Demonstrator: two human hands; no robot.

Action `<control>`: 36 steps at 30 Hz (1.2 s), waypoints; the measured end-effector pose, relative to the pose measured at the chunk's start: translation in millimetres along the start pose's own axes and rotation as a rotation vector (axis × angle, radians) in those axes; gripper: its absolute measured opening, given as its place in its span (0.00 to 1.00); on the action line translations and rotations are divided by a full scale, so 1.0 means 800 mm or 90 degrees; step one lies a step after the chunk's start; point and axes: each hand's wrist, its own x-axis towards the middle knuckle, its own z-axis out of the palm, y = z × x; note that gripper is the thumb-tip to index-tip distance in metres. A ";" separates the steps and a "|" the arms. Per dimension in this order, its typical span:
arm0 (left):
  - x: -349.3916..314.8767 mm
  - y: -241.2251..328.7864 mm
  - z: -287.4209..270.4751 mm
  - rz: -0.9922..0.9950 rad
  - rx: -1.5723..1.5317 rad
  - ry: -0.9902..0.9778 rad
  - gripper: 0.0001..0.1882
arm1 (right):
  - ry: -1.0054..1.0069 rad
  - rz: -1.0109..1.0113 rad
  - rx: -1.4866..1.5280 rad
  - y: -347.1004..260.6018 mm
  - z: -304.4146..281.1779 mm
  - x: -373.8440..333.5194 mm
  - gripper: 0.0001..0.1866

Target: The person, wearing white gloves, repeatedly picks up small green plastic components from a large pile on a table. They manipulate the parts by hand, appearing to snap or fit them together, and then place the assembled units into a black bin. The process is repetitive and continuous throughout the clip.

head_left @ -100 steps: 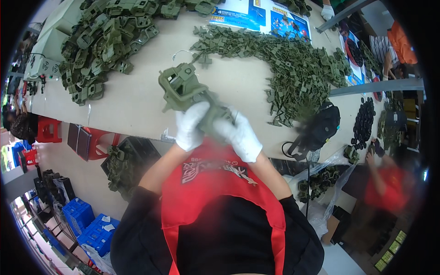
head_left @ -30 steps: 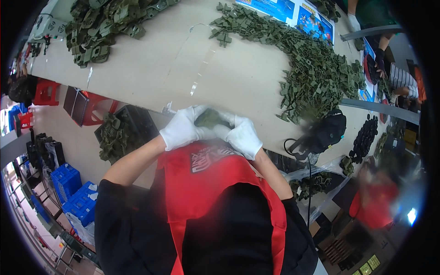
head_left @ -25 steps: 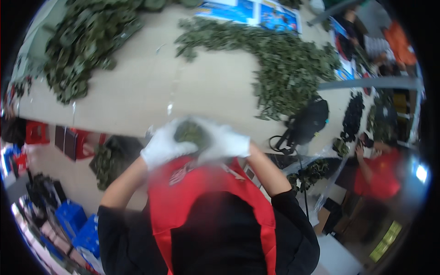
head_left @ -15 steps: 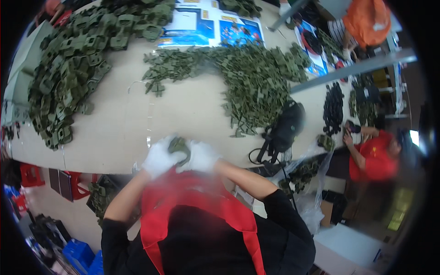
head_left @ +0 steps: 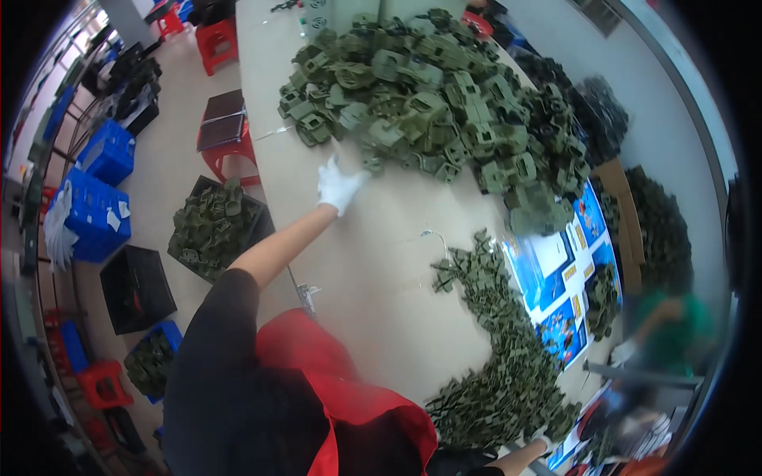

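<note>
My left hand (head_left: 341,187), in a white glove, reaches over the table with its fingers spread. It is at the near edge of a heap of large olive-green moulded plastic parts (head_left: 432,107), and its fingertips come close to a part at the edge; whether they touch it I cannot tell. Far to the lower right, my right hand (head_left: 544,441), also gloved, is at the end of a spread of small olive-green plastic pieces (head_left: 508,357). Its fingers are too small and partly hidden to make out.
Blue-and-white printed sheets (head_left: 548,270) lie beyond the small pieces. Left of the table, a dark crate of green parts (head_left: 214,226), a red stool (head_left: 226,155) and blue crates (head_left: 95,214) stand on the floor. A person in green (head_left: 675,333) is across the table.
My view has swung left. My hands, together around a green part before, are now wide apart: the left out to the large-part heap, the right off by the small pieces.
</note>
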 end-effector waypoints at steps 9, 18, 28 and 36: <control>0.033 0.145 0.015 0.259 0.177 0.029 0.54 | -0.138 0.124 -0.063 0.034 -0.010 -0.066 0.36; 0.024 0.155 -0.046 0.434 -0.078 0.000 0.25 | -0.418 0.049 -0.663 0.184 -0.037 -0.390 0.27; -0.166 0.093 -0.118 1.209 -0.112 -0.507 0.23 | -1.198 0.163 -0.821 0.208 0.000 -0.648 0.38; -0.277 0.003 -0.102 0.277 -0.446 -0.618 0.58 | -0.793 0.003 -0.751 0.244 -0.070 -0.716 0.31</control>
